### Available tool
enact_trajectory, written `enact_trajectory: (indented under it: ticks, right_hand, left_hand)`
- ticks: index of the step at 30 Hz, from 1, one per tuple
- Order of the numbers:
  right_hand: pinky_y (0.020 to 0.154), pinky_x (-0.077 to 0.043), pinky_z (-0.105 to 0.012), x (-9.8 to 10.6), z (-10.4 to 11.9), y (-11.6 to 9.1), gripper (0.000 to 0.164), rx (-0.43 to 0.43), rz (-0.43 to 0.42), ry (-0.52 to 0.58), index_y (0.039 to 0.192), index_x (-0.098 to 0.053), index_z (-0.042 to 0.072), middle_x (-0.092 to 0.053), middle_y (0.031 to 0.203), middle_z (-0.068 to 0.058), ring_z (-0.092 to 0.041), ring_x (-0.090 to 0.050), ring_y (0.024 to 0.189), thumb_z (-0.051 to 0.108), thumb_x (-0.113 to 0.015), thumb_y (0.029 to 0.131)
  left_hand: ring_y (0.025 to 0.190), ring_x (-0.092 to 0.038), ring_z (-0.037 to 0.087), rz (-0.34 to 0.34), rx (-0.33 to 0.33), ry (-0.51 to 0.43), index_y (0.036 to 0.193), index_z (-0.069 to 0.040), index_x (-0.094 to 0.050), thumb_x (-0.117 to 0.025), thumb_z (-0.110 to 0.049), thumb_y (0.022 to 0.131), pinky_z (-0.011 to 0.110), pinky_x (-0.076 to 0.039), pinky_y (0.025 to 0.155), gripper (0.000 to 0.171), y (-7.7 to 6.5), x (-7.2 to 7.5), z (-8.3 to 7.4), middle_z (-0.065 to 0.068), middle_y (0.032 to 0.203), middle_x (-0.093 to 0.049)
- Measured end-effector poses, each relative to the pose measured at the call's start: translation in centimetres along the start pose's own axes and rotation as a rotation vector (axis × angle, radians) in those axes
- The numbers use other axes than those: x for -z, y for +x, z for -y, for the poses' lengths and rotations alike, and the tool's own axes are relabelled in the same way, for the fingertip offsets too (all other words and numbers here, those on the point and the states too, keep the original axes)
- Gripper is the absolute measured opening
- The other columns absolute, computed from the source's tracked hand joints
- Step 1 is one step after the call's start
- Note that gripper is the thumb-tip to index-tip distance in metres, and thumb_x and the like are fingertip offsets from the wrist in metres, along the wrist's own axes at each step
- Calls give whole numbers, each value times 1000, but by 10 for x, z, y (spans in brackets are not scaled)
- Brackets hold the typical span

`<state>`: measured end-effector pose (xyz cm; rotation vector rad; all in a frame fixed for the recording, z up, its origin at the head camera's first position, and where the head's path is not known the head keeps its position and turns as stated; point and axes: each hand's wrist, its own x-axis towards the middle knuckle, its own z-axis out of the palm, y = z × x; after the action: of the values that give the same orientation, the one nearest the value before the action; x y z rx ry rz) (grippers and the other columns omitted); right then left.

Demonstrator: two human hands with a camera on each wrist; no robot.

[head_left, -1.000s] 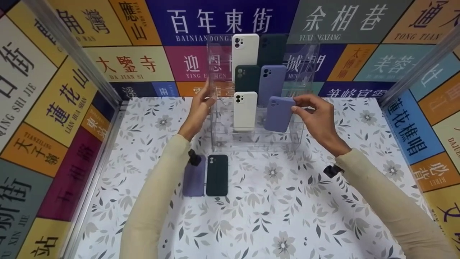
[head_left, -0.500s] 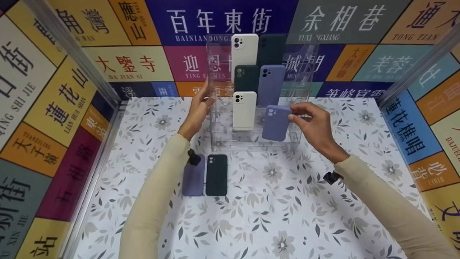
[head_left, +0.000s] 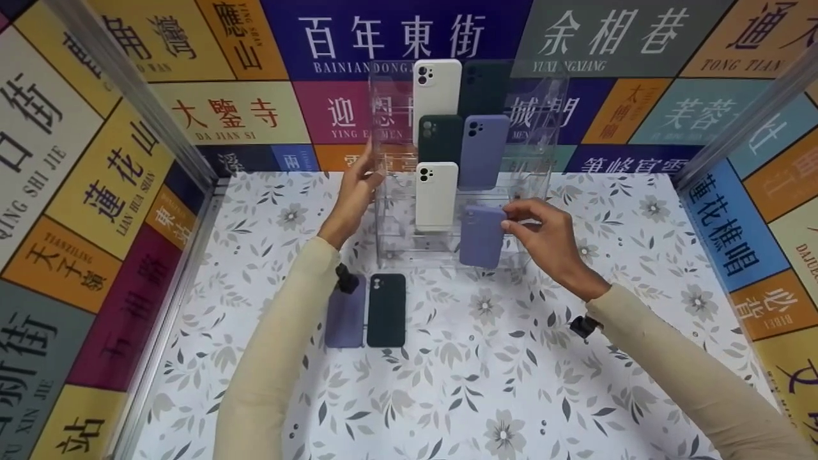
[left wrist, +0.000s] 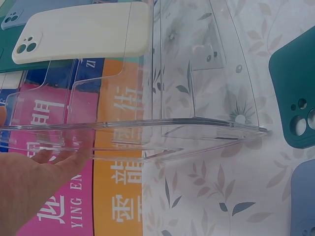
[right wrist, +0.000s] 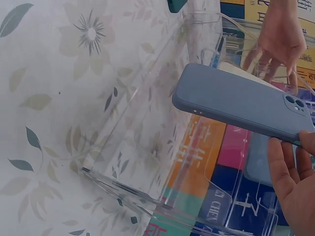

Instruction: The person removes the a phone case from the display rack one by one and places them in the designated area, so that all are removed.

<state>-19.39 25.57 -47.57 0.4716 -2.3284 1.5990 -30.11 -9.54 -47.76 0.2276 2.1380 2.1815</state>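
In the head view my right hand [head_left: 546,246] pinches a purple phone case [head_left: 482,239] by its upper right corner, between thumb and fingers. The case hangs in front of the lower right of a clear display stand [head_left: 383,246]. Seen from the right wrist, this phone case [right wrist: 236,98] looks blue-grey, with its camera holes near my fingers. My left hand [head_left: 351,201] holds the stand's left side; its fingers [left wrist: 64,160] show through the clear panel. A white case [head_left: 436,195], a dark green case [head_left: 439,137] and another purple case [head_left: 484,153] stand on the tiers.
Higher on the stand are a second white case [head_left: 438,89] and a dark green one [head_left: 482,89]. On the flowered tabletop [head_left: 486,383], by my left forearm, lie a purple case [head_left: 345,326] and a dark green case [head_left: 386,313]. Sign-printed walls [head_left: 230,115] enclose the table.
My right hand has brought the purple phone case down and slightly left, away from the stand's lower tier. My left hand stays at the stand's side.
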Motion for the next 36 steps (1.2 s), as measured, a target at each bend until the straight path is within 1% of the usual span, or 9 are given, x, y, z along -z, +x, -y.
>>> enact_trajectory:
  ticks: [5,8,13,18,22,27,31,36]
  right_hand:
    - [86,-63,-25,-7,-3,-4,23,-16,19,-8,118,-81,0,-76,114,-14,-12,-74,100,-9,-79,96]
    - [85,-63,-26,-10,-6,-7,24,-13,24,0,118,-81,0,-76,113,-14,-13,-74,101,-9,-80,95]
    - [85,-64,-28,-15,-9,-11,24,-35,39,19,117,-81,0,-77,112,-14,-15,-75,101,-10,-80,95]
    - [85,-63,-27,-21,-14,-20,23,-60,66,14,119,-80,0,-77,111,-14,-17,-74,101,-8,-79,97]
    - [85,-64,-26,-27,-18,-25,24,-78,82,11,118,-81,1,-77,110,-13,-19,-75,100,-7,-80,96]
    - [83,-64,-27,-35,-23,-30,24,-110,99,23,117,-80,1,-78,110,-13,-23,-76,99,-7,-82,95]
    - [83,-64,-26,-40,-25,-33,24,-142,114,27,117,-80,1,-78,108,-13,-26,-76,98,-7,-81,95]
    - [81,-66,-31,-45,-24,-34,23,-182,149,71,118,-79,0,-77,107,-14,-26,-76,96,-7,-80,96]
  left_hand:
    - [152,-49,32,4,6,-5,177,-31,-23,-51,-9,111,61,-40,124,75,-1,0,-1,6,175,-42]
    - [150,-50,32,3,-1,-18,177,-30,-23,-51,-8,110,61,-41,123,76,-1,1,-1,6,175,-42]
    - [149,-52,32,-7,-6,-16,177,-27,-23,-52,-7,111,58,-43,122,75,0,0,0,10,175,-42]
    - [147,-52,32,-6,8,1,177,-32,-24,-52,-7,112,57,-43,122,75,1,-1,0,8,175,-42]
    - [145,-53,32,-4,15,-6,177,-32,-23,-51,-8,112,57,-46,120,75,0,0,0,9,174,-42]
    - [145,-53,32,-11,13,-9,177,-30,-23,-51,-6,111,58,-44,121,75,0,0,0,9,175,-41]
    - [147,-53,31,-12,15,-9,177,-31,-24,-52,-6,111,57,-43,122,75,-1,-1,0,8,175,-41]
    - [151,-50,32,-12,3,-15,177,-28,-24,-51,-5,112,55,-43,122,75,0,-1,0,10,176,-40]
